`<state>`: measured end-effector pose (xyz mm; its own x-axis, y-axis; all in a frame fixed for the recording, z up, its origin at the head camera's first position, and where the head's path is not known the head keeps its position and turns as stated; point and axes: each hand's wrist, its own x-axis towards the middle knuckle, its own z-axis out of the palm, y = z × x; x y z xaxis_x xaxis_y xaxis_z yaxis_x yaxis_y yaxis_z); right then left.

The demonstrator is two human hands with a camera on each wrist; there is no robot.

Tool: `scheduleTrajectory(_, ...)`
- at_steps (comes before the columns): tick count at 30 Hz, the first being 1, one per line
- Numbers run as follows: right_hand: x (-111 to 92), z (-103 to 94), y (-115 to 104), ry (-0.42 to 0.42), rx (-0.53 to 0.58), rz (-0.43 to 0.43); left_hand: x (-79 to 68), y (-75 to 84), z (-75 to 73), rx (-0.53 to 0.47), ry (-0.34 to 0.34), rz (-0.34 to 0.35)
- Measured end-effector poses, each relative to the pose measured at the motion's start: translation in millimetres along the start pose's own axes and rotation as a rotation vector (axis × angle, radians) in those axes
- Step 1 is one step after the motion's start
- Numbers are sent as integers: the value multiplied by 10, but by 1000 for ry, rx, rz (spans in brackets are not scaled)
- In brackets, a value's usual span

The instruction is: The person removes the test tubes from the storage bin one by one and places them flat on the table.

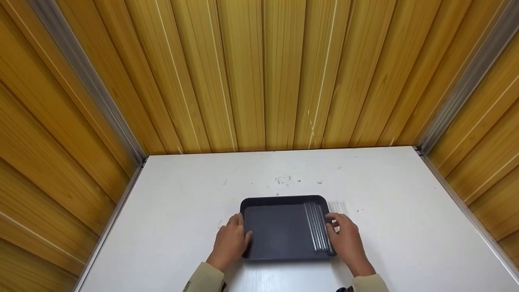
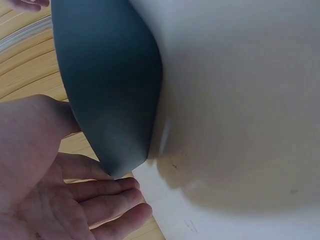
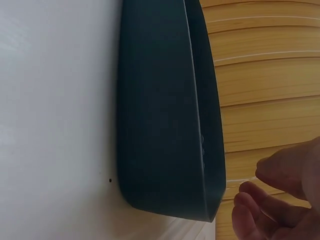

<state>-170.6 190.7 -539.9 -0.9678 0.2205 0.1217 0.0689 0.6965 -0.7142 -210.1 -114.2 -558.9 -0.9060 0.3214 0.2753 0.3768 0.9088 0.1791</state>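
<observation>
A dark grey rectangular tray (image 1: pixel 275 231) with raised walls rests on the white table. Several clear, thin rods (image 1: pixel 316 227) lie side by side inside it along the right wall. At the left wall, my left hand (image 1: pixel 232 242) grips the tray, its thumb over the rim and its fingers along the outside; the left wrist view shows the fingers (image 2: pixel 107 200) by the tray corner (image 2: pixel 112 130). My right hand (image 1: pixel 345 239) is beside the right wall, fingers loosely bent. In the right wrist view, this hand (image 3: pixel 280 200) stands apart from the tray (image 3: pixel 160 110) and holds nothing.
The white table (image 1: pixel 182 194) has small dark marks and scuffs (image 1: pixel 283 180) beyond the tray. Pale stripes (image 1: pixel 337 207) show on the table right of the tray. Wood-patterned panels (image 1: pixel 279 81) enclose the back and both sides, with grey metal strips at the corners.
</observation>
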Motion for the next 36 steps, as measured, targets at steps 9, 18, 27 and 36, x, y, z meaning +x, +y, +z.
scheduleTrajectory(9,2,79,-49,-44,26,9,-10,-6,10,-17,2,-1)
scheduleTrajectory(18,-16,155,-44,-17,-4,-45,-16,-7,12,3,5,7)
scheduleTrajectory(27,-18,199,-58,-20,2,-57,-7,-1,12,8,17,11)
scheduleTrajectory(36,-11,254,-79,-34,5,-58,10,-4,14,3,-1,-2)
